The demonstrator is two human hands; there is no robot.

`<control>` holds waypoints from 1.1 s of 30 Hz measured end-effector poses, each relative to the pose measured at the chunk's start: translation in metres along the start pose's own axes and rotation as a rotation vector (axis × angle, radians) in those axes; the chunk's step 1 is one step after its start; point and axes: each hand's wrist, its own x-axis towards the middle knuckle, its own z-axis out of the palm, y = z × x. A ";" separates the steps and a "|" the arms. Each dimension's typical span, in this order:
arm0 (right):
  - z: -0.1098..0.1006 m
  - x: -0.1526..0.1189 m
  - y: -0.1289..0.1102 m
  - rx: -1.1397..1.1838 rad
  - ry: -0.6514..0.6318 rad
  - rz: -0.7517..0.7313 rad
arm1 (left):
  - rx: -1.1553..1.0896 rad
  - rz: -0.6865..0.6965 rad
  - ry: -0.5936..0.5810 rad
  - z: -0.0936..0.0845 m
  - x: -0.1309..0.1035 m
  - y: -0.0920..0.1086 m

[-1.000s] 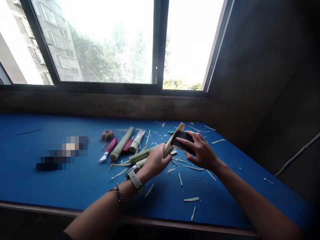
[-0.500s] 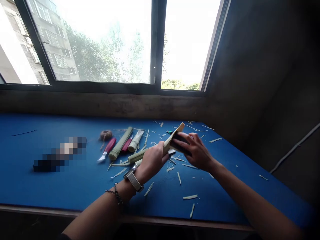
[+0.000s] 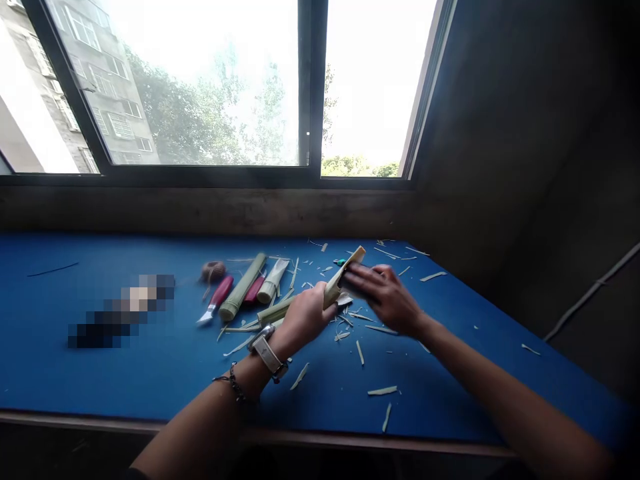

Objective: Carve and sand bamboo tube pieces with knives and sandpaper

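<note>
My left hand point(image 3: 306, 315), with a watch at the wrist, is wrapped round a piece of split bamboo point(image 3: 332, 289). The bamboo tilts up to the right and its cut end shows a pale inner face. My right hand point(image 3: 393, 299) presses a dark flat piece point(image 3: 354, 283), perhaps sandpaper, against the bamboo near that end. The fingers lie along it, slightly blurred, and partly hide it. Just behind the bamboo, a small green-tipped object point(image 3: 340, 262) lies on the blue table.
Left of my hands lie a bamboo tube point(image 3: 243, 287), a cut bamboo section point(image 3: 273, 283), a red-handled knife point(image 3: 220, 295), another red handle point(image 3: 255, 290) and a twine ball point(image 3: 213, 271). Bamboo shavings point(image 3: 383, 391) litter the blue table point(image 3: 165, 380). A pixelated patch point(image 3: 125, 310) covers something further left.
My right hand has slid slightly left and down along the bamboo with the dark piece. My left hand keeps its grip, and the view has shifted a little.
</note>
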 end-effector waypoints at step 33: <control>0.005 0.000 0.009 -0.028 -0.027 0.044 | 0.045 -0.017 -0.030 0.003 0.000 -0.001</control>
